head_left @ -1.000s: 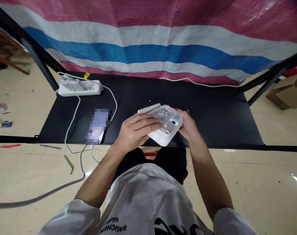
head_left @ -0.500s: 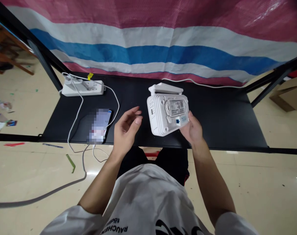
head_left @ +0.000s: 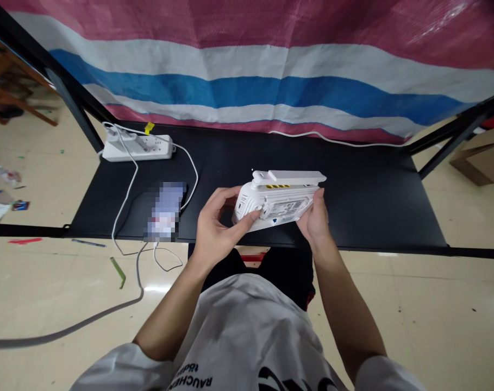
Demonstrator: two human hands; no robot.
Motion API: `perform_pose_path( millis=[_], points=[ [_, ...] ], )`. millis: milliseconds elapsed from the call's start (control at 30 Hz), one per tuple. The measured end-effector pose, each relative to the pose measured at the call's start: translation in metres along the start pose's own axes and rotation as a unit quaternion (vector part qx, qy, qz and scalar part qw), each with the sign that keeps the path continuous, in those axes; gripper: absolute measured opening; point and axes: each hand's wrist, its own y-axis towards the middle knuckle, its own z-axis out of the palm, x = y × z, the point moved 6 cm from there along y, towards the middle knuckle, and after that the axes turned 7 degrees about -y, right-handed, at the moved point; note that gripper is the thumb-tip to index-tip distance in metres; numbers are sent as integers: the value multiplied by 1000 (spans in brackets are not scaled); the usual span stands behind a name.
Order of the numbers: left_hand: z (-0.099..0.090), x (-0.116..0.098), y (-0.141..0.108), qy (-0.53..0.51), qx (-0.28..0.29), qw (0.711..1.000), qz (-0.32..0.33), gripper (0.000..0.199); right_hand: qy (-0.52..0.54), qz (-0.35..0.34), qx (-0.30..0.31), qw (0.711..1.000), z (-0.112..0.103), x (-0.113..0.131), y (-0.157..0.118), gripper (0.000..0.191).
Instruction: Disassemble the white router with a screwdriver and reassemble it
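Observation:
A white router [head_left: 279, 205] is held tilted above the black table, its labelled underside facing my body. Yellow ports show along its far edge, below the folded white antennas. My left hand [head_left: 222, 222] grips the router's left end, with the thumb on the underside and the fingers behind it. At the opposite end my right hand [head_left: 315, 217] holds the right side, its thumb near the top corner. The fingers of my right hand are mostly hidden behind the router.
On the black table [head_left: 377, 195] stand a white power strip [head_left: 157, 147] with plugs and a phone [head_left: 165, 209] with a white cable. A striped sheet [head_left: 247, 89] hangs behind. A cardboard box [head_left: 485, 157] sits on the floor at right.
My left hand has moved right and taken hold of the router's left end. The router has tilted, so its ports now show, and sits slightly lower. My right hand still holds it.

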Motion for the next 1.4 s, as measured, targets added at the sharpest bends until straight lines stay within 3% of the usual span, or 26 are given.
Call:
perform_pose_path(
  millis=[167, 333, 467, 600, 700, 833, 967, 1133, 1300, 1400],
  points=[
    [-6, 9, 7, 21, -27, 999, 14, 41, 26, -46, -11, 999, -6, 3, 1, 60],
    [-14, 21, 18, 98, -14, 994, 35, 47, -62, -102, -51, 992, -13, 23, -3, 43],
    [-14, -23, 24, 228, -10, 963, 144, 87, -208, -158, -33, 965, -5, 53, -17, 38],
    [17, -65, 33, 268, 161, 925, 215, 76, -258, -225, -21, 939, 11, 78, -32, 38],
    [38, -69, 44, 253, 235, 917, 200, 66, -268, -238, -8, 934, 22, 86, -38, 40],
    [50, -56, 55, 199, 268, 930, 155, 61, -251, -230, 14, 940, 21, 87, -36, 48],
    [40, -45, 58, 152, 237, 953, 111, 63, -195, -228, 64, 952, 4, 83, -31, 59],
    [22, -40, 61, 114, 186, 972, 91, 72, -190, -198, 67, 959, -8, 77, -28, 45],
    [24, -47, 65, 136, 239, 956, 104, 57, -152, -256, 25, 954, 2, 86, -31, 54],
    [28, -49, 69, 139, 251, 953, 95, 45, -145, -267, 34, 952, 11, 86, -32, 65]
  ],
)
